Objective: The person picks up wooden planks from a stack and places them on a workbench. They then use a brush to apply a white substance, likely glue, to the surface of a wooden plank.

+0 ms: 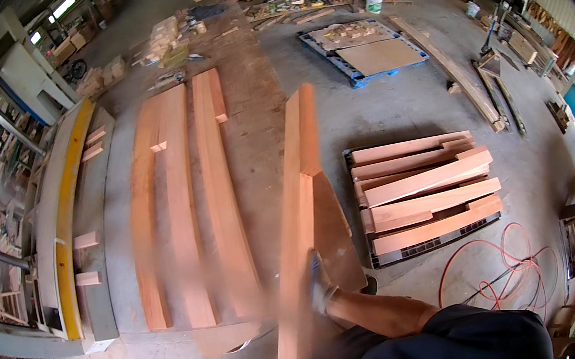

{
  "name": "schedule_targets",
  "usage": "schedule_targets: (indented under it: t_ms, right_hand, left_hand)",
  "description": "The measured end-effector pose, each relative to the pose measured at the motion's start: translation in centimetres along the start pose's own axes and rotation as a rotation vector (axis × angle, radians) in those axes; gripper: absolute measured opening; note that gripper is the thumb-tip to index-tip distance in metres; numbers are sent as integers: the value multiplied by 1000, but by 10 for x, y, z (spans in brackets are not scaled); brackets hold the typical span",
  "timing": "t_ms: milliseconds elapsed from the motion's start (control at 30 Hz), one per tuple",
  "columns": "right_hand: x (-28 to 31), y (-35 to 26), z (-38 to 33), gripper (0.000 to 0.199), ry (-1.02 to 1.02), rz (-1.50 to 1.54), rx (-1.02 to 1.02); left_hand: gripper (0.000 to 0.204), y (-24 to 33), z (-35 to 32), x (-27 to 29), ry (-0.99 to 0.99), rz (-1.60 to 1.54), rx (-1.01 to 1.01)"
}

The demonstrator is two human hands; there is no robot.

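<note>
A long reddish-brown wooden beam [293, 230] stands tilted in front of me, rising from the lower edge toward the middle of the floor. It has a step in its right side near the far end. My right hand [323, 293], in a greyish glove with some blue, is closed against the beam's right side; its fingertips are partly hidden and blurred. My left hand is out of sight. To the left, similar long beams [185, 208] lie side by side, their near ends blurred. A brown board [336, 239] shows behind the held beam.
On the right, a black pallet [425, 247] bears several shorter notched timbers [427, 178]. A red hose [490, 290] lies coiled nearby. Farther off are a blue-edged pallet [390, 73], a long timber [453, 75] and a pallet jack [499, 87]. A yellow-striped machine bed [70, 225] runs along the left.
</note>
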State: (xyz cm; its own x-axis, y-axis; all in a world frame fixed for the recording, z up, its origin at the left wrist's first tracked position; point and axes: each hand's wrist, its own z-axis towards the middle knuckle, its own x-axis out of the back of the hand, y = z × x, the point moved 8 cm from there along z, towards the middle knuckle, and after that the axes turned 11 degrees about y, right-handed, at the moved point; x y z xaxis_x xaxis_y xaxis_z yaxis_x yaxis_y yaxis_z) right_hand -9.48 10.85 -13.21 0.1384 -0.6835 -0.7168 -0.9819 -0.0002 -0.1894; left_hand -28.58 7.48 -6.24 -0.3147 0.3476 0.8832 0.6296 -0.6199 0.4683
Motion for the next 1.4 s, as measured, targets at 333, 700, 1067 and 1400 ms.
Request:
schedule_targets:
  t_ms: [333, 700, 1067, 1400]
  right_hand:
    - [35, -16, 13, 103, 442, -529, 74]
    - [-18, -107, -14, 63, 270, -1105, 112]
    - [-46, -170, -18, 65, 395, -1792, 969]
    - [-168, -149, 49, 84, -91, -2335, 1244]
  left_hand:
    - [39, -9, -9, 0, -6, 0, 132]
    - [42, -14, -17, 2, -37, 7, 223]
    - [44, -32, -63, 8, -49, 13, 364]
    - [47, -52, -100, 13, -85, 5, 508]
